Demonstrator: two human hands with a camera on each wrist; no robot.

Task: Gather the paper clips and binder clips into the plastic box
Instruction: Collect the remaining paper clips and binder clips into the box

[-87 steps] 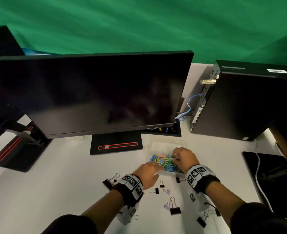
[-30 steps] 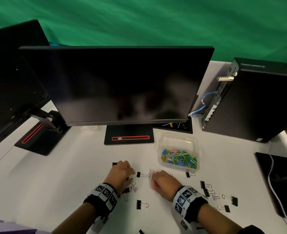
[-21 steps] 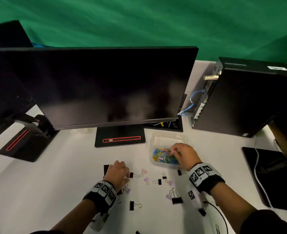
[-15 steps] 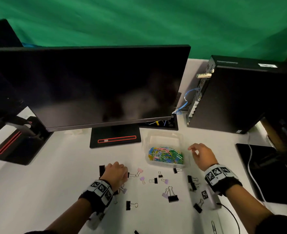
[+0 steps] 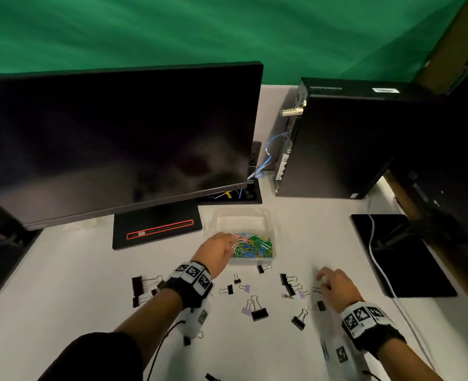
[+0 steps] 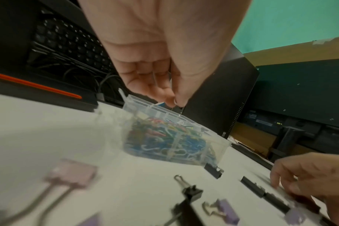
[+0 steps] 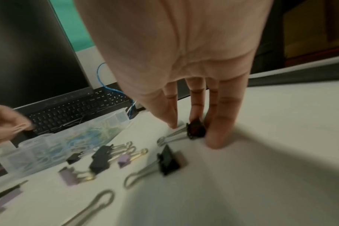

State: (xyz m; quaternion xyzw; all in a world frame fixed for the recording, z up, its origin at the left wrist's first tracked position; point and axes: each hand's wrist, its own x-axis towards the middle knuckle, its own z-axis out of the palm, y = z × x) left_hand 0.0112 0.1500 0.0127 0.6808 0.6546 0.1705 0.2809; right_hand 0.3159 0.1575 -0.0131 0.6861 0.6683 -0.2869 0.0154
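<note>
White table (image 5: 62,284), seen from the head camera; items listed left to right.

1. Large black binder clips (image 5: 137,287), at about 8 o'clock from the plastic box, lying loose on the table and not yet gathered.
2. Left hand (image 5: 216,250), held over the near-left rim of the plastic box. Fingertips (image 6: 172,100) were drawn together just above the rim, as if pinching a thin wire; whether they actually held a clip cannot be told. Position suited a drop into the box.
3. Plastic box (image 5: 243,215), clear, open-topped, standing in front of the monitor stand (image 5: 158,229). Coloured paper clips (image 5: 252,246) were heaped in its near half, already collected.
4. Scattered binder clips (image 5: 259,313), black and lilac, spread from 7 o'clock to 5 o'clock of the box, just beside it to near, all outside it. Most of the gathering judged still to do.
5. Right hand (image 5: 334,287), at 4 o'clock from the box, lowered to the table. Thumb and fingers were closing around a small black binder clip (image 7: 195,129), touching it, probably to lift it.
6. Black computer case (image 5: 337,138), at 1 o'clock, well apart.
</note>
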